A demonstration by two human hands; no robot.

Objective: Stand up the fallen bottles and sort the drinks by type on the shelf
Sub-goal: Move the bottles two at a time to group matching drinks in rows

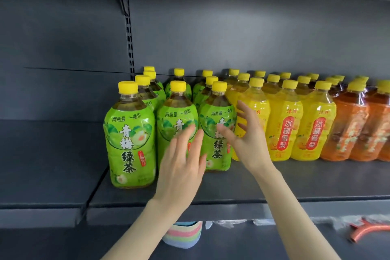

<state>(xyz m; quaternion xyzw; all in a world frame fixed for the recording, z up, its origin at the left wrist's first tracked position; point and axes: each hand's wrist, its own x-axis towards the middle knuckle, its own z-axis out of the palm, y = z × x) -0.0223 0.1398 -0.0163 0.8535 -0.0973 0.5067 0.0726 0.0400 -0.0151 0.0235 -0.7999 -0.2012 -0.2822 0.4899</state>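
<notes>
Left hand (181, 160), right hand (248, 133): fingers wide, holding nothing, flank green tea bottle (218, 154) at 12 o'clock; contact possibly none. Grip low, keep upright, square with row.

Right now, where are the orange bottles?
In the head view, the orange-label bottles stand at the far right of the shelf, next to the yellow-label bottles.

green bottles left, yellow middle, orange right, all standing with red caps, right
Not quite: the caps are yellow, not red. The head view shows the green bottles on the left, the yellow bottles in the middle and the orange bottles on the right, all standing.
</notes>
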